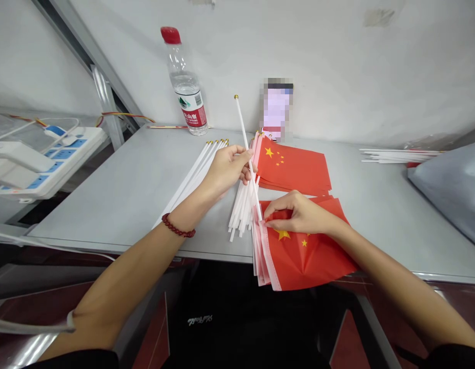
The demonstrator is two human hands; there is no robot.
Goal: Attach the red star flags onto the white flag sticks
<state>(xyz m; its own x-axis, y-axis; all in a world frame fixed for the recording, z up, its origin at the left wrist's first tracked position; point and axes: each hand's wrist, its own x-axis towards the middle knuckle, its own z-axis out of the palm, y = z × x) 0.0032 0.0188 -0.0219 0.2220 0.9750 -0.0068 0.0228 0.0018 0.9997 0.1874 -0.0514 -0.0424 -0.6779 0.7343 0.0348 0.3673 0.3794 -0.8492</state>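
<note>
My left hand (235, 166) grips a white flagpole (243, 123) with a gold tip at its upper end. The pole slants down to the white sleeve edge of a red flag (310, 256) with yellow stars. Between thumb and fingers, my right hand (294, 212) pinches that flag's top corner, where the pole's lower end meets it. Whether the end is inside the sleeve I cannot tell. More flags lie beneath, hanging over the table's front edge. Behind them rests a stack of flags on poles (294, 164). Several bare poles (187, 177) lie left of my left hand.
A water bottle (187, 97) with a red cap and a blurred phone (277, 107) stand against the wall. Left is a power strip (64, 164) with plugs and cables. Further white poles (398, 155) and a grey bag (452, 179) lie right on the grey table (106, 205).
</note>
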